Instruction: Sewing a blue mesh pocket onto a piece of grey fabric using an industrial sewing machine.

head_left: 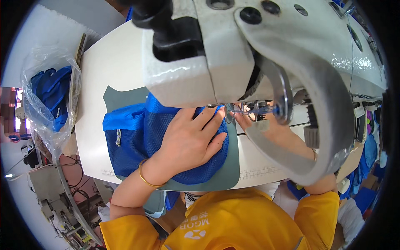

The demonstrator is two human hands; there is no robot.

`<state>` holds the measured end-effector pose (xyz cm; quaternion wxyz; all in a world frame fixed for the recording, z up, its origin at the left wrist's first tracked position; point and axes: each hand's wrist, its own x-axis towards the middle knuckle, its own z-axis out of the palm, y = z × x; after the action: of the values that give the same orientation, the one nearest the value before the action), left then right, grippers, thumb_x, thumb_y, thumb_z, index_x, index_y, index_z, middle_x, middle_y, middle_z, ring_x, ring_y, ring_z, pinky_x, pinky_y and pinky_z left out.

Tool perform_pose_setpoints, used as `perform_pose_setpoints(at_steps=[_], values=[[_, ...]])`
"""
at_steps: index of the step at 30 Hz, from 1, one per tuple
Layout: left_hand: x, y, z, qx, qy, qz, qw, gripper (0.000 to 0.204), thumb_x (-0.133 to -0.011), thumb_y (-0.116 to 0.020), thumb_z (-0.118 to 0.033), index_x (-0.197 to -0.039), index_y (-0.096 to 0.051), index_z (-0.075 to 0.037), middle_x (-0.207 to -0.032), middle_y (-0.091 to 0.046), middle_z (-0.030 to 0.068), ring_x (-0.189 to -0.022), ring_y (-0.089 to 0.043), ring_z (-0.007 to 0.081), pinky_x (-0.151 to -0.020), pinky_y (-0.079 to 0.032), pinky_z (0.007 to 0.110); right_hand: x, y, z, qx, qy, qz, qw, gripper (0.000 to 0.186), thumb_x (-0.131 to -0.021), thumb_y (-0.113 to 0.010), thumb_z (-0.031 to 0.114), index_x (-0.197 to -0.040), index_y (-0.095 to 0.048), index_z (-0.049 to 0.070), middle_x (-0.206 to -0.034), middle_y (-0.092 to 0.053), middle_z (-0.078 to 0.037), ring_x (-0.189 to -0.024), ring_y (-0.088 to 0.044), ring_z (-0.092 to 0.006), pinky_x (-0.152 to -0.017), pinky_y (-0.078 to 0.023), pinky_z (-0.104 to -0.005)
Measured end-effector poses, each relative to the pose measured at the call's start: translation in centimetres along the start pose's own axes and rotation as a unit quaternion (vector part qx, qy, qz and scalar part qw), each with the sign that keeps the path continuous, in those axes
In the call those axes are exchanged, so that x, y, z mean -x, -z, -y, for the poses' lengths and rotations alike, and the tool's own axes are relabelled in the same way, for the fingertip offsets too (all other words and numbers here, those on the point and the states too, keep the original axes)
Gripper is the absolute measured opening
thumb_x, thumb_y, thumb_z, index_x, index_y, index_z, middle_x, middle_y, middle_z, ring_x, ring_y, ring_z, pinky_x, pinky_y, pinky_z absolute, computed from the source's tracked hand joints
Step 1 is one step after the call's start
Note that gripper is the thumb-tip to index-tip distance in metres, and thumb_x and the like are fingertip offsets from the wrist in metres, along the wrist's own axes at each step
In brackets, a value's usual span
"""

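Observation:
My left hand (pixel 189 137) lies flat on a blue mesh pouch (pixel 125 152), fingers spread, their tips close to the needle area of a white sewing machine (pixel 179 81). The pouch has a brighter blue band along its top and a short pale cord on its left part. Under it lies a dark grey-green sheet (pixel 233 166) on the table. My right hand (pixel 283 135) is on the far side of the needle area, partly hidden by the machine's curved grey arm (pixel 329 91). Its fingertips are near the pouch's edge, but their grip is hidden.
A clear plastic bag (pixel 48 54) with blue mesh pieces hangs at the white table's (pixel 108 62) left edge. Thread guides and a tension knob (pixel 310 135) crowd the space beside my right hand. Blue cloth (pixel 368 150) is piled at the far right.

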<state>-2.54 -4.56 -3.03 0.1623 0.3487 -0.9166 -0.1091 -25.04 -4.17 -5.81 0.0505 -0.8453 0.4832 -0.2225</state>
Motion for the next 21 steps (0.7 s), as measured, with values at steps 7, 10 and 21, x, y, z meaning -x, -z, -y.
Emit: perform_pose_setpoints(at_steps=[7,10,21], values=[[0.1,-0.8,0.4,-0.049,-0.05,-0.03,0.997,0.045,-0.086,-0.071,-0.027,-0.121,-0.067,0.001,-0.111,-0.063,0.0103,-0.1,-0.058,0.032,-0.084,-0.052,0.039,2.2,-0.8,-0.9,-0.01,-0.035,0.017,0.999,0.009,-0.061,-0.07,0.006,-0.069,-0.071,0.011,-0.081,-0.067,-0.008,-0.077,-0.068,-0.0263,-0.061,-0.053,-0.0394],[0.2,-0.3,0.2,-0.049,-0.03,-0.029,0.998,0.045,-0.085,-0.071,-0.027,-0.121,-0.067,0.001,-0.112,-0.062,0.0107,-0.101,-0.057,0.0322,-0.084,-0.051,0.04,0.4,0.2,-0.3,0.008,0.017,-0.007,1.0,0.011,-0.077,-0.073,0.01,-0.088,-0.071,0.011,-0.083,-0.07,-0.004,-0.074,-0.068,-0.0233,-0.064,-0.052,-0.0361],[-0.4,-0.1,-0.4,-0.08,-0.028,0.014,0.996,0.042,-0.085,-0.071,-0.025,-0.116,-0.068,0.001,-0.116,-0.061,0.0124,-0.107,-0.057,0.0338,-0.088,-0.053,0.04,0.3,0.8,-0.8,-0.12,0.054,-0.033,0.991,0.012,-0.098,-0.062,0.018,-0.101,-0.065,0.006,-0.087,-0.067,-0.006,-0.076,-0.064,-0.0219,-0.068,-0.049,-0.0327]])
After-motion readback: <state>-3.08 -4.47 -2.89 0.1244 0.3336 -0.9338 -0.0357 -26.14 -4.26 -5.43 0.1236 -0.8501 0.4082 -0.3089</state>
